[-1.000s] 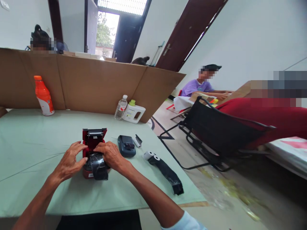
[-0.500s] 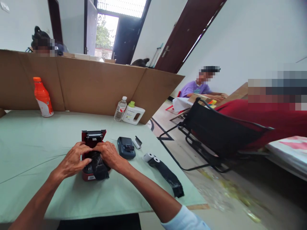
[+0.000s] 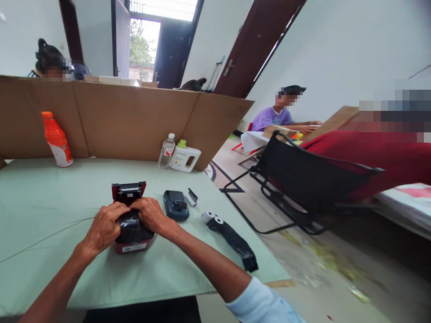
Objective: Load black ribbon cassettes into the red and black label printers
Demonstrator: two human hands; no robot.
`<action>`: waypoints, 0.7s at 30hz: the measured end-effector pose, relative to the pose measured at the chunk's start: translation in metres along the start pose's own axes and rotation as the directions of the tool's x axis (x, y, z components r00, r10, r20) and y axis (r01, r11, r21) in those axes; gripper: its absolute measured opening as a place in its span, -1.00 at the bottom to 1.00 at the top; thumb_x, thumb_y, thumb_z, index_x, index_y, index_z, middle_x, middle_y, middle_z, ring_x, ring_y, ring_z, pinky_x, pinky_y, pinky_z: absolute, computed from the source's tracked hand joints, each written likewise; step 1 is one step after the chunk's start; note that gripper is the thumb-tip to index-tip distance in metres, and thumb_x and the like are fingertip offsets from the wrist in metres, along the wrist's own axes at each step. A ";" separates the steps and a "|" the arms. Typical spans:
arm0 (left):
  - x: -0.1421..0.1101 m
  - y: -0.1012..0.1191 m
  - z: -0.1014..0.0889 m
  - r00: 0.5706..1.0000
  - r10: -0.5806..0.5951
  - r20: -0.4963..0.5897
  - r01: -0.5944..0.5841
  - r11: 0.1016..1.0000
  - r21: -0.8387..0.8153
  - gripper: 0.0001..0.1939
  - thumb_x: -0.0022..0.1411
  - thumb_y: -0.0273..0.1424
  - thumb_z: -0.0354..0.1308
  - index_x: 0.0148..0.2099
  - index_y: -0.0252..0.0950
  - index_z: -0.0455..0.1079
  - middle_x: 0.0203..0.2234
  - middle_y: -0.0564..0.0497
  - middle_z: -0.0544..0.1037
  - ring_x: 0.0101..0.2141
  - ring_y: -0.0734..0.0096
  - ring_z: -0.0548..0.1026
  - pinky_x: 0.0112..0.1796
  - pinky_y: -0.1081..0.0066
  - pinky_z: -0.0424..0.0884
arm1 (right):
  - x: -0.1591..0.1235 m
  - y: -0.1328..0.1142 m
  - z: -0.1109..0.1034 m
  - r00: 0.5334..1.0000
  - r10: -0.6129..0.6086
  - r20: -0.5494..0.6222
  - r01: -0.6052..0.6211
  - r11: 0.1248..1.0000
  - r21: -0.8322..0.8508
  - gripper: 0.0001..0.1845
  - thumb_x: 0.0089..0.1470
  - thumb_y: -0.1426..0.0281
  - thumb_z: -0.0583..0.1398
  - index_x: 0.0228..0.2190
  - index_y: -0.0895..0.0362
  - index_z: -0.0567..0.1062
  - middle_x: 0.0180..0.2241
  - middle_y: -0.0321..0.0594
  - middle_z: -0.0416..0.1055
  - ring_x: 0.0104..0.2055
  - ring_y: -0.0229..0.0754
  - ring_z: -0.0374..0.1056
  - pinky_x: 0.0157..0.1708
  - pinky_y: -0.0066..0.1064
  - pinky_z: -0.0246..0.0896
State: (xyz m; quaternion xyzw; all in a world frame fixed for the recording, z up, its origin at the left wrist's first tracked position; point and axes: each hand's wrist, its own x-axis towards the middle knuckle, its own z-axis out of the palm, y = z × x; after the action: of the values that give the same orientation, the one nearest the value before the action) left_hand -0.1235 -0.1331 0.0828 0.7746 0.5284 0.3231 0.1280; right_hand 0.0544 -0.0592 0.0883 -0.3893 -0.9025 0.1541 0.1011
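A red and black label printer (image 3: 137, 247) stands on the table before me with its lid (image 3: 129, 191) raised. Glossy black ribbon (image 3: 130, 228) lies across its inside, stretched between my hands. My left hand (image 3: 105, 225) is closed at the ribbon's left end, its thumb tucked out of sight. On the right side, my right hand (image 3: 150, 215) curls over the printer with its fingers bent down onto the ribbon. The fingertips of both hands nearly meet near the lid hinge. What lies under them is hidden.
Right of the printer are a dark handheld device (image 3: 176, 205), a small white and black part (image 3: 191, 197) and a black ribbon strip (image 3: 232, 240) with white cores. Bottles (image 3: 57, 141) stand along a cardboard partition (image 3: 134, 121). A black folding chair (image 3: 310, 179) stands beyond the table's right edge.
The ribbon hung loose over the printer's front right; now it lies flatter across the inside. My left thumb has moved down and tucked in. The view has shifted slightly.
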 end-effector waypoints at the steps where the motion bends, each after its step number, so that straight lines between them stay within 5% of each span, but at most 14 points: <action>1: 0.002 0.000 0.000 1.000 -0.005 0.003 0.005 1.000 -0.005 -0.52 0.12 -0.65 -0.03 -0.08 -0.18 0.59 -0.13 -0.03 0.67 -0.10 0.22 0.60 -0.04 0.22 0.49 | 0.000 -0.002 -0.003 1.000 0.008 0.016 -0.008 1.000 -0.011 -0.63 0.21 0.53 0.14 -0.10 0.02 0.69 -0.09 -0.14 0.66 -0.05 -0.08 0.53 -0.17 -0.41 0.21; 10: 0.014 0.007 -0.010 1.000 -0.020 0.021 0.023 0.987 -0.156 -0.70 0.15 -0.55 0.05 -0.25 -0.22 0.61 -0.28 -0.03 0.68 -0.25 0.28 0.61 -0.19 0.35 0.49 | 0.003 -0.008 -0.025 0.988 -0.008 0.153 0.021 0.997 -0.078 -0.79 0.22 0.42 0.25 -0.19 0.01 0.70 -0.19 -0.12 0.67 -0.11 -0.05 0.57 -0.28 -0.41 0.21; 16: 0.012 0.005 -0.005 1.000 0.016 -0.025 -0.019 0.989 -0.146 -0.58 0.02 -0.66 -0.02 -0.24 -0.24 0.61 -0.30 -0.03 0.69 -0.27 0.30 0.61 -0.20 0.33 0.49 | 0.011 -0.005 -0.018 0.987 0.004 0.159 0.023 0.986 -0.163 -0.74 0.19 0.48 0.23 -0.16 0.03 0.70 -0.14 -0.04 0.66 -0.07 0.02 0.57 -0.22 -0.35 0.26; 21: 0.006 0.001 -0.002 0.999 0.020 0.039 -0.016 0.994 -0.109 -0.48 0.01 -0.68 -0.01 -0.16 -0.17 0.66 -0.24 -0.01 0.70 -0.23 0.27 0.63 -0.15 0.30 0.53 | 0.011 -0.003 -0.018 0.985 -0.012 0.171 0.035 0.991 -0.132 -0.68 0.19 0.49 0.21 -0.11 -0.01 0.68 -0.13 -0.09 0.66 -0.05 0.00 0.55 -0.16 -0.33 0.29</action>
State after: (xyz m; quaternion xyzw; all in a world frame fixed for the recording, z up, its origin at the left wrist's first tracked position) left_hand -0.1233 -0.1286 0.0872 0.7775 0.5003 0.3370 0.1777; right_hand 0.0505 -0.0496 0.1071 -0.3700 -0.9207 0.1245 -0.0005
